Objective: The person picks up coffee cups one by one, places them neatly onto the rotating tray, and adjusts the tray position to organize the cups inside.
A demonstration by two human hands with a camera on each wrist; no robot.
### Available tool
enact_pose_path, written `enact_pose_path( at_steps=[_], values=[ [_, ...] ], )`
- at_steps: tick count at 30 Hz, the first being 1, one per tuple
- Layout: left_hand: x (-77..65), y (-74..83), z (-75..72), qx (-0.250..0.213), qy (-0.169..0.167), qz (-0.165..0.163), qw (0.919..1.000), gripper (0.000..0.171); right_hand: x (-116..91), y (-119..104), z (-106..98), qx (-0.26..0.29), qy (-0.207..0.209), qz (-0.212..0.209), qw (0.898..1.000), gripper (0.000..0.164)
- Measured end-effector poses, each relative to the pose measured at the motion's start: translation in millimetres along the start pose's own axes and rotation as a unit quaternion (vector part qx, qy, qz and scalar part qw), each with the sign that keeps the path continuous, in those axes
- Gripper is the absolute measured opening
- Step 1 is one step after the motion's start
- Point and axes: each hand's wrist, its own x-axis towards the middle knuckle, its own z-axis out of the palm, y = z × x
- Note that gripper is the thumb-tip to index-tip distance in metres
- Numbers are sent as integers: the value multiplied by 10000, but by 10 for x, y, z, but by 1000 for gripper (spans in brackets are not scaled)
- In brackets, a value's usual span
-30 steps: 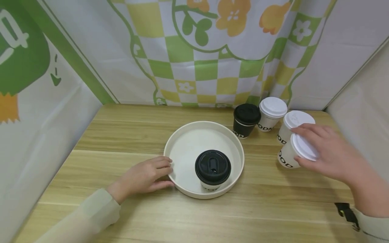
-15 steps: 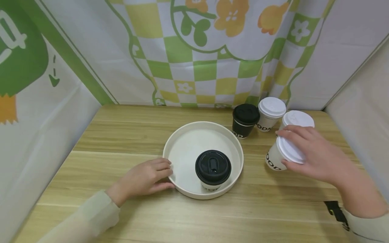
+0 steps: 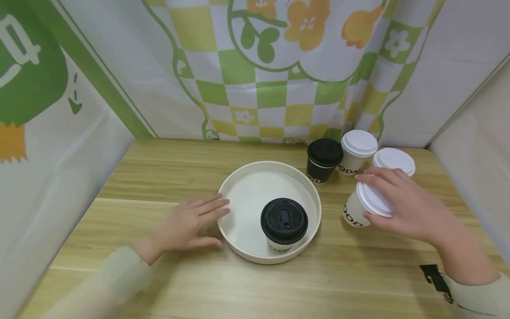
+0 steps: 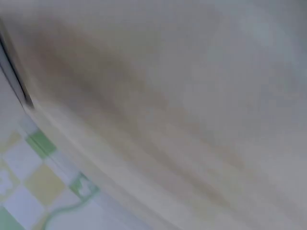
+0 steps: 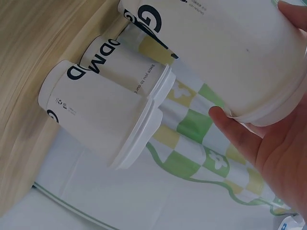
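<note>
My right hand [image 3: 410, 206] grips a white paper coffee cup [image 3: 353, 209] around its white lid, thumb in front and fingers at the back. In the right wrist view this cup [image 5: 235, 52] fills the upper right, slightly tilted, with the fingertips at its lid edge. My left hand [image 3: 193, 223] lies at the left side of a round cream tray [image 3: 245, 212], its fingers straight and spread, tips overlapping the rim. A paper cup with a black lid [image 3: 284, 221] stands inside the tray, toward the front right. The left wrist view is mostly a blurred pale surface.
Behind the tray to the right stand a black cup with a black lid [image 3: 323, 161] and two white-lidded cups, one at the back [image 3: 358, 148] and one partly behind my right hand [image 3: 394, 160]. A checked curtain [image 3: 271, 93] borders the wooden table [image 3: 159, 177].
My right hand has carried the white cup left, toward the tray. The left hand's fingers have straightened and loosened from the tray rim. The cup in the tray stays there.
</note>
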Motion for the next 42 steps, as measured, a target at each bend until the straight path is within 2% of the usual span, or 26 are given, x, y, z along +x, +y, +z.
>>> enact_pose_path(
  at_steps=[3,6,11,16,23,42],
  values=[
    [-3,-182,-59,-30,-262,-308,9992,84,6,-21,-6,31,0,-38,10000,73],
    [12,-303,-89,-71,-469,-450,9979,89,21,-36,-4,68,-9,-90,9999,73],
    [66,-377,-100,-125,-792,-592,9950,90,27,-44,14,43,-49,-101,9999,72],
    [117,-406,-93,-168,-939,-583,9937,86,14,-41,33,21,-67,-83,9999,72],
    [113,-426,-51,-277,-879,-543,9943,82,15,-28,41,19,-27,-115,9999,73],
    [43,-232,-6,-457,-433,-537,9966,70,-20,-54,31,62,52,-167,9998,75]
  ],
)
